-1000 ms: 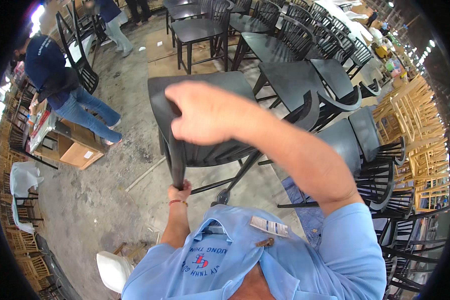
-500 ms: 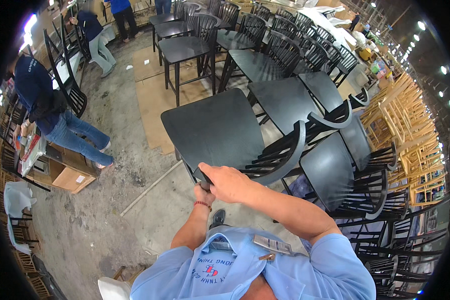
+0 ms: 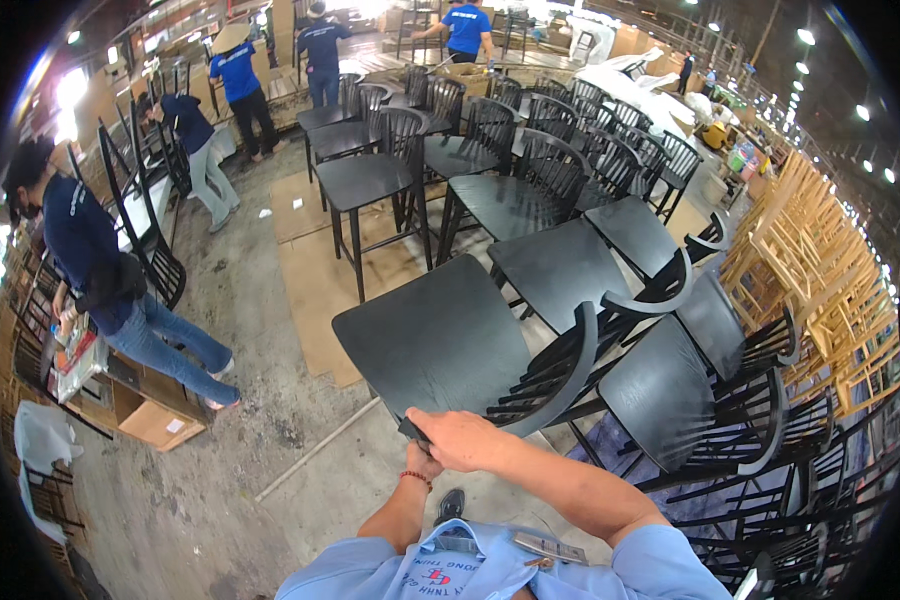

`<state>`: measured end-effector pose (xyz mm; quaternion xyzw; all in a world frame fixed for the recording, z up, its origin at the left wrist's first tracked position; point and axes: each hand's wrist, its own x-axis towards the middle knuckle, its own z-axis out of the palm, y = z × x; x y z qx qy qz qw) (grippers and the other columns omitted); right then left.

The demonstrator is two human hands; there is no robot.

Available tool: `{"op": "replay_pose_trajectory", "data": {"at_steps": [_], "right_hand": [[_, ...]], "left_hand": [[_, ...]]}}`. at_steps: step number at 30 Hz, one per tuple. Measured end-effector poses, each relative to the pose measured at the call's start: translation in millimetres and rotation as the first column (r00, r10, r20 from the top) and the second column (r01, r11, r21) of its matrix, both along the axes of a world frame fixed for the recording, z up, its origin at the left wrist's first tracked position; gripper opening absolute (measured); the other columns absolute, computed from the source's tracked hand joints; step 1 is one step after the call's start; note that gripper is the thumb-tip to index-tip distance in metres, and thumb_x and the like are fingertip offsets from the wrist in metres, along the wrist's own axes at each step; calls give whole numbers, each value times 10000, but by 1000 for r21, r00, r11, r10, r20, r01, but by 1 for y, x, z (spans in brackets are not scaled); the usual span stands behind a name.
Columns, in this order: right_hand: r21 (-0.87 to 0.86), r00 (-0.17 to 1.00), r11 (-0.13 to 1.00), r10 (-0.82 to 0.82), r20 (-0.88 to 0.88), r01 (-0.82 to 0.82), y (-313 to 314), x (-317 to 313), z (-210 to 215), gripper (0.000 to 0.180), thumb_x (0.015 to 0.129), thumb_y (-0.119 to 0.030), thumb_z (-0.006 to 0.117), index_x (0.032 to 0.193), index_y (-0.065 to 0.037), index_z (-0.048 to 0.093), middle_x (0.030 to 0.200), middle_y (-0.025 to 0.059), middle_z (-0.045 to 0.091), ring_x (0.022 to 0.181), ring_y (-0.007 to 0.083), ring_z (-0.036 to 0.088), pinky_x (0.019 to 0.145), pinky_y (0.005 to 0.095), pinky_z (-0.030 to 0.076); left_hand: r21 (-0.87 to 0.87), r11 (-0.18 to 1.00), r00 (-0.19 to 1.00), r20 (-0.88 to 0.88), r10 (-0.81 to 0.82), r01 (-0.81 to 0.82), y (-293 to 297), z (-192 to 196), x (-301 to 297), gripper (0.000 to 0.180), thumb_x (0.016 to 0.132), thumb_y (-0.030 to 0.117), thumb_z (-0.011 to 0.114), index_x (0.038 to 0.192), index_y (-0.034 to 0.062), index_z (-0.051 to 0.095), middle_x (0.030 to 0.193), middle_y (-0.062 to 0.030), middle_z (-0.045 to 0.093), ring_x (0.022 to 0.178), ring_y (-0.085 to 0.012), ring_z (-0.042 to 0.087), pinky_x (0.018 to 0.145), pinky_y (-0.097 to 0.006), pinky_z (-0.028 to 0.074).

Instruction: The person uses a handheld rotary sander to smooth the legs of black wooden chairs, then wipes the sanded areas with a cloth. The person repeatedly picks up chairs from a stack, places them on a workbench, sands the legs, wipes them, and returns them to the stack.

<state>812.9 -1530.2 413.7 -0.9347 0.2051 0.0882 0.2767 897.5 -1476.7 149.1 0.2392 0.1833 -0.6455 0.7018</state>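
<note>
Concrete shows behind lettered shirt and black chair

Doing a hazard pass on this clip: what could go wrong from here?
The nearest black chair stands close to the neighbouring chair, so a shove might scuff either. The right hand and left hand bunch at its near seat corner; one slipping could knock the other. The dark shoe shows just below: a tipping chair might catch it.
</note>
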Motion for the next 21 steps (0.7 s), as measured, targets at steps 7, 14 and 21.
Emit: {"op": "replay_pose_trajectory", "data": {"at_steps": [7, 14, 21], "right_hand": [[-89, 782, 987, -50, 622, 134, 43, -95, -11, 444, 893, -199, 584, 1308, -63, 507, 1230, 165, 597, 1157, 349, 560, 962, 439, 463], [221, 460, 488, -872, 167, 844, 201, -370, -130, 471, 879, -236, 579, 1318, -75, 515, 1223, 191, 608, 1111, 376, 588, 958, 462, 465], [287, -367, -459, -873, -322, 841, 598, -514, -239, 455, 800, -320, 614, 1181, -72, 637, 1096, 192, 662, 1060, 353, 609, 899, 444, 483]], "left_hand": [[361, 886, 883, 255, -395, 292, 11, 0, -39, 368, 964, 292, 396, 1201, 32, 502, 1141, -184, 596, 1027, -341, 615, 854, -494, 499], [738, 335, 3, 411, -911, 585, 78, -10, -169, 373, 949, 252, 462, 1233, 11, 455, 1108, -190, 594, 956, -358, 636, 765, -499, 510], [733, -283, -729, 670, 140, 619, 136, 2, -385, 260, 944, 271, 491, 1066, 58, 575, 902, -93, 639, 792, -262, 662, 672, -423, 527]]}}
